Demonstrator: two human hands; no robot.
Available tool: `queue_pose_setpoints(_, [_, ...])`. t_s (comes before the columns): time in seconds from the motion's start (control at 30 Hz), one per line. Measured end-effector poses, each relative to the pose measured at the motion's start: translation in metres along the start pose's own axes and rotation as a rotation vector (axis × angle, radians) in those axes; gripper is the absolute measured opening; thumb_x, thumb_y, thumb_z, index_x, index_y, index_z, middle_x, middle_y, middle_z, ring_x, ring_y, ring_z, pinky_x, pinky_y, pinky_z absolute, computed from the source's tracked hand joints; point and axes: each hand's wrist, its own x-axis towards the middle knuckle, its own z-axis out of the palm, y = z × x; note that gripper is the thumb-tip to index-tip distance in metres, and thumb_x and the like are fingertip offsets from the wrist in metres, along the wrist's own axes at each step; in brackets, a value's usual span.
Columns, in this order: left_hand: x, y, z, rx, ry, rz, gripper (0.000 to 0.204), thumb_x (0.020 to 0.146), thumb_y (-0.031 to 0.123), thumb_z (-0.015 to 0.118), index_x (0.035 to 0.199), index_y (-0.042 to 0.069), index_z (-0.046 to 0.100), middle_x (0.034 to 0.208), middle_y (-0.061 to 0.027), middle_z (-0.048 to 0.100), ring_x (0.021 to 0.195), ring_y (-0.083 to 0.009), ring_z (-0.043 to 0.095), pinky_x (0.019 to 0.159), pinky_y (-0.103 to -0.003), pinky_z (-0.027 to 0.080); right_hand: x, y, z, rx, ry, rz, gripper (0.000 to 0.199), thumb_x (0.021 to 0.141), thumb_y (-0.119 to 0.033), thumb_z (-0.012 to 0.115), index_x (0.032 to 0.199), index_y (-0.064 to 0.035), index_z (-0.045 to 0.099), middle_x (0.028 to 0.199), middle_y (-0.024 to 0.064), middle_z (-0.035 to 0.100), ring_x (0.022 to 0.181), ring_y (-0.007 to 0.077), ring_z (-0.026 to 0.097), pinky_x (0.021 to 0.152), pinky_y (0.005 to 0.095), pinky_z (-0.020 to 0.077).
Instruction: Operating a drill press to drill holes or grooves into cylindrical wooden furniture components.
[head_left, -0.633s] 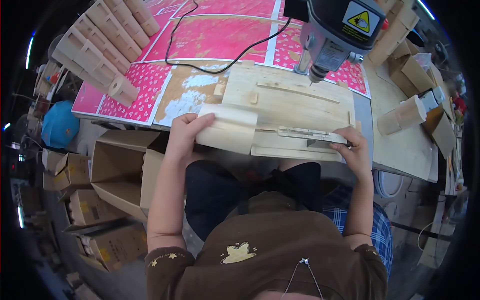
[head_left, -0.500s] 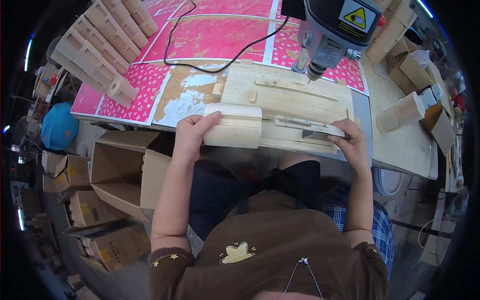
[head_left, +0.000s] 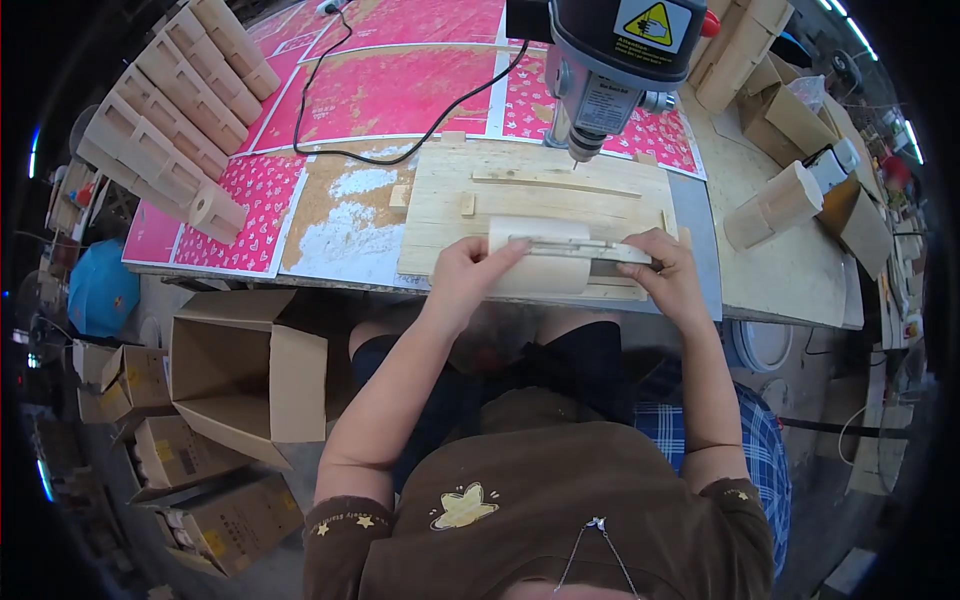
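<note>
Left hand (head_left: 474, 274) on wooden cylinder (head_left: 540, 277), right hand (head_left: 668, 268) on pale strip (head_left: 575, 246)

Head view: I see left thumb and fingers pinching the cylinder's left end, right ones pinching the strip's right end. Strip overlaps the cylinder at the wooden board's (head_left: 560, 190) near edge; can't tell if touching. Drill (head_left: 575, 85) behind: yellow hand-hazard sticker (head_left: 650, 22), pale fine-print label (head_left: 607, 100). Small lettering on brown sleeve (head_left: 345, 545).

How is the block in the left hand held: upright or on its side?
On its side: the wooden block's long edges run left to right, and the left hand grips its left end.
</note>
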Motion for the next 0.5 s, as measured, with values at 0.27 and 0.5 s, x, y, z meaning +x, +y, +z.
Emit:
queue_pose_setpoints(0.27, [0.036,-0.029,0.018,0.435,0.09,0.552,0.054,0.063,0.027,0.076,0.107,0.001,0.058,0.095,-0.0101,0.061,0.087,-0.0198,0.056,0.074,-0.032,0.043,0.035,0.037,-0.025,-0.269,0.207,-0.037,0.029,0.068,-0.003,0.071,0.096,-0.0001,0.062,0.084,0.0097,0.06,0.075,0.0182,0.058,0.067,0.0266,0.0453])
queue_pose_setpoints(0.5, [0.06,-0.04,0.002,0.886,0.233,0.688,0.072,0.053,0.031,0.079,0.118,0.012,0.055,0.097,-0.0038,0.056,0.102,-0.0209,0.046,0.085,-0.04,0.028,0.07,0.046,-0.006,-0.276,0.254,-0.08,0.032,0.067,-0.004,0.072,0.097,-0.0008,0.062,0.084,0.0108,0.06,0.077,0.0221,0.058,0.07,0.0295,0.0464])
